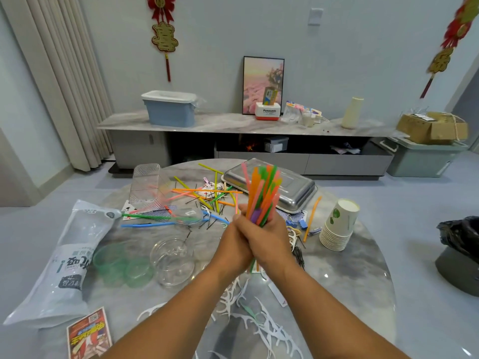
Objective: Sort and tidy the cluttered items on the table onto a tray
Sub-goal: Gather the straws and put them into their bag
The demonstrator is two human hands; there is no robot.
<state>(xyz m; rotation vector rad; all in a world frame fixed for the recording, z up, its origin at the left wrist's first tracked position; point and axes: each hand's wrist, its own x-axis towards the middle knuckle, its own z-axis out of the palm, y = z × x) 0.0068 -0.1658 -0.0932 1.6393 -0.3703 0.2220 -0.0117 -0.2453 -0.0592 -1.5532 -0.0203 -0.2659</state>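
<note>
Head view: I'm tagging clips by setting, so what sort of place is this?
Probably a home living room: a low TV-style cabinet along the wall, a floor-length curtain, red festive hangings, and a round marble-look table strewn with household clutter.

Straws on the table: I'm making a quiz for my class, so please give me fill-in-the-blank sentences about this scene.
1. Both hands grip a bundle of colourful ____.
2. The stack of paper cups lies to the ____ of the hands.
3. The metal tray sits upside ____ behind the bundle.
4. White floss picks lie on the table's ____ edge.

Missing words: straws; right; down; near
</note>
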